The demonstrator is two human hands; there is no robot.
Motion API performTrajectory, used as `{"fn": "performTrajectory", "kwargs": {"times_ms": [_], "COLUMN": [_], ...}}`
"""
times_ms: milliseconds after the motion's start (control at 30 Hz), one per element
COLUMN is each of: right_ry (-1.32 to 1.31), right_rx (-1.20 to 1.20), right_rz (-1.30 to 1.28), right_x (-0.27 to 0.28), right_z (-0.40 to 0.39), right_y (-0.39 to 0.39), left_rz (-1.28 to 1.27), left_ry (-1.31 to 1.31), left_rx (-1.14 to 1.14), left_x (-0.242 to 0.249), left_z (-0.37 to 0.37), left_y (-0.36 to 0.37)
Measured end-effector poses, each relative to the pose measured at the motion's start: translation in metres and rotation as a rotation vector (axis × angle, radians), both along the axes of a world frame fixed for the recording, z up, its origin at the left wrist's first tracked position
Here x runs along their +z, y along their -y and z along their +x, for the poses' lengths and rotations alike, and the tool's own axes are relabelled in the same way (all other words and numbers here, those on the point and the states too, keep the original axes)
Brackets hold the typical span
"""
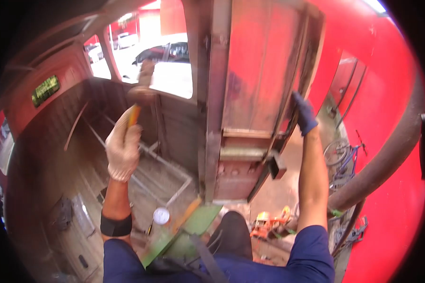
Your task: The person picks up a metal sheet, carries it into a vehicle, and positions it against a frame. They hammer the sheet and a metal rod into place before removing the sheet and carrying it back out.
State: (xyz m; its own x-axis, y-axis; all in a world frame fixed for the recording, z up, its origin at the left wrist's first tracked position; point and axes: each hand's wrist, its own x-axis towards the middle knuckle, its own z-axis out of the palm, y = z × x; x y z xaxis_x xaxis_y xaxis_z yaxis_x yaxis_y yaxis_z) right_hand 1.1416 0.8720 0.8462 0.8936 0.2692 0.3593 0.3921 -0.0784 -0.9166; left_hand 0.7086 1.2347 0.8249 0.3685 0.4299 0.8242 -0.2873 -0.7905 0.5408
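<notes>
The left hand (123,151), in a pale knitted work glove, is clenched around the orange handle of a hammer (139,92). The hammer is raised, its brown head blurred and standing above the fist, just left of the door post (213,108). A dark band wraps the left forearm below the glove.

The right hand (304,113), in a dark blue glove, grasps the right edge of a rusty red metal door (264,70), which stands upright in the middle of the scene. The fingers curl around that edge while the bare arm stretches up from a blue sleeve at the near right. A small dark box-shaped bracket (277,166) juts out from the door's lower right corner, below the gripping hand.

To the far left, through a window opening, a white car (170,66) sits in bright daylight. The bare metal floor (80,170) of the vehicle body spreads out at the left, with light bars lying across it. Near the person's lap lie a green metal sheet (184,233) and a round white gauge (161,215). At the right, outside the door, a bicycle (342,158) stands near a red wall (392,94), and orange equipment (269,224) rests on the ground below.
</notes>
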Motion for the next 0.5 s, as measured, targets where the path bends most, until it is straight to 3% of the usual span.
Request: {"fn": "performTrajectory", "kwargs": {"times_ms": [33,100,167,333,433,500], "right_ry": [-0.038,-0.103,0.058,-0.031,-0.014,-0.021], "right_rx": [0.084,0.154,0.139,0.145,0.157,0.181], "right_rz": [0.053,0.109,0.289,0.27,0.305,0.281], "right_x": [0.006,0.002,0.003,0.004,0.004,0.005], "right_z": [-0.005,-0.018,-0.021,-0.021,-0.026,-0.021], "right_y": [-0.002,-0.001,-0.009,-0.006,-0.007,-0.004], "left_rz": [0.297,0.465,0.613,0.946,1.004,0.963], "left_ry": [0.051,-0.182,-0.41,-0.941,-0.919,-0.773], "left_rx": [0.038,-0.013,-0.071,-0.067,-0.025,0.073], "left_x": [0.005,0.013,0.005,-0.041,-0.045,-0.042], "left_z": [0.013,0.02,0.032,0.058,0.066,0.074], "left_y": [0.0,0.021,0.027,0.032,0.023,0.02]}}
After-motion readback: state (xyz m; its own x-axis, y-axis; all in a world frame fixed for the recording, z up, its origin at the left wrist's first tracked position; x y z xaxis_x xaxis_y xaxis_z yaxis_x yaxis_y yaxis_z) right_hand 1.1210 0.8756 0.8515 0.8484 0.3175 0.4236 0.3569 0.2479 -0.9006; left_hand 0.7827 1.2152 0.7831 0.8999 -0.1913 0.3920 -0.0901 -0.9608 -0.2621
